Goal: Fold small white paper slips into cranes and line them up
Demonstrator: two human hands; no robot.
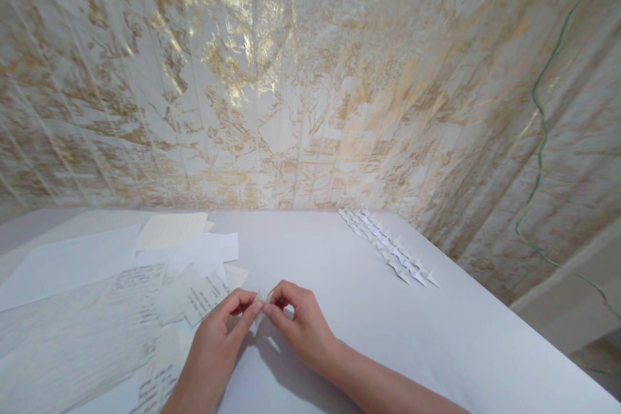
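Note:
Between my fingertips, above the white tabletop, is a small folded piece of white paper (257, 322), partly hidden by my fingers. My left hand (226, 330) pinches it from the left with thumb and forefinger. On the other side, my right hand (301, 320) pinches it too, its fingertips nearly touching those of the left. The paper's lower point hangs just below my fingers, and its exact folded shape is too small to make out.
Loose paper sheets (72, 265), some handwritten, overlap across the table's left side. Several small folded white paper figures (388, 247) stand in rows at the back right. A gold-patterned curtain (291, 110) hangs behind the table (436, 349). A green cord (541, 123) dangles at right.

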